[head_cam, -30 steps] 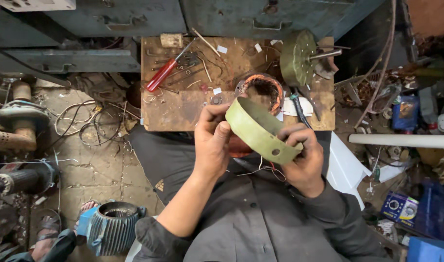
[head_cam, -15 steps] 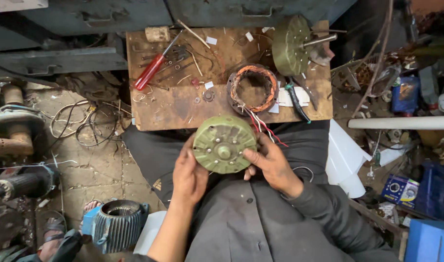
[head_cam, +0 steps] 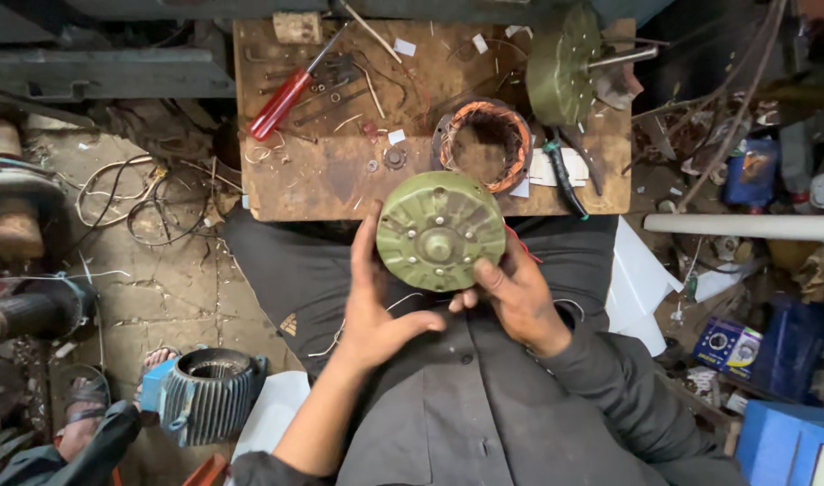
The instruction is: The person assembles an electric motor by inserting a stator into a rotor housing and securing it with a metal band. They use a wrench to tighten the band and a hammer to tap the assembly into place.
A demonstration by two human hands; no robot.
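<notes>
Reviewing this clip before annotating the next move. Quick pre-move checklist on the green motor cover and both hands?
1. Green motor cover held by both hands: ok.
2. Left hand cradles its left edge, thumb underneath: ok.
3. Right hand fingers grip its lower right rim: ok.
4. Cover face turned toward camera, hub visible: ok.
5. Copper-wound stator on wooden board apart from cover: ok.
6. Cover's back side condition: cannot tell.

Bare wood lay open at the wooden board's [head_cam: 340,184] near edge, copper-wound stator [head_cam: 484,144] and pliers [head_cam: 565,171] crowded its right, red-handled screwdriver [head_cam: 286,101] barred its far left.
</notes>
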